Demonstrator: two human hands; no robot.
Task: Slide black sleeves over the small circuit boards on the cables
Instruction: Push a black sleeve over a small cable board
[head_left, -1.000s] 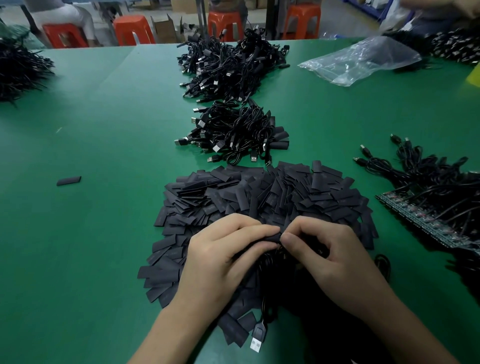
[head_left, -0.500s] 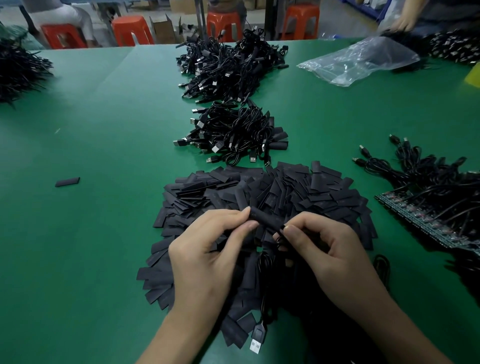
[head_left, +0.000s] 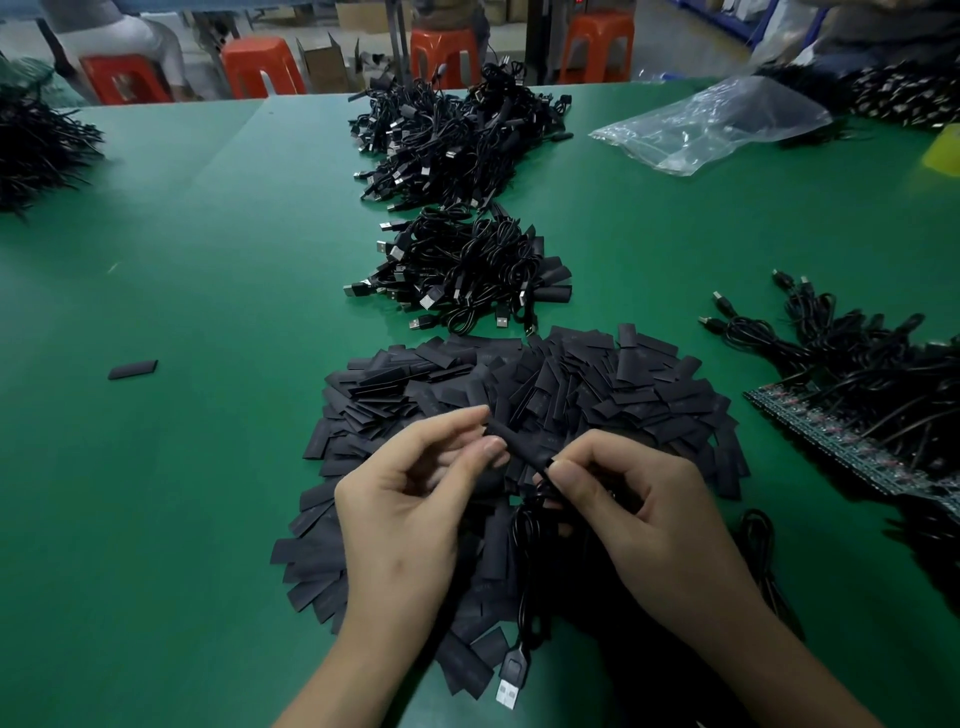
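While your left hand (head_left: 410, 514) pinches the upper end of one black sleeve (head_left: 519, 444) between thumb and forefinger, your right hand (head_left: 639, 509) pinches the lower end, where a thin black cable (head_left: 524, 571) comes out. The other fingers of both hands are curled in. You hold the sleeve tilted, its high end to the left, just above the near part of the pile of flat sleeves (head_left: 597, 379) spread on the green desk (head_left: 208, 467). Whether a circuit board sits inside it cannot be told. The cable hangs down between your wrists and ends in a USB plug (head_left: 511, 680) lying at the near edge of the pile. Just beyond the pile lies a small heap of cables (head_left: 467, 270), and farther back a larger heap (head_left: 452, 140). To your right a strip of circuit boards (head_left: 852, 447) lies under a tangle of loose cables (head_left: 831, 353). One stray sleeve (head_left: 132, 369) lies alone well to the left, and a clear plastic bag (head_left: 711, 124) lies at the far right of the desk.
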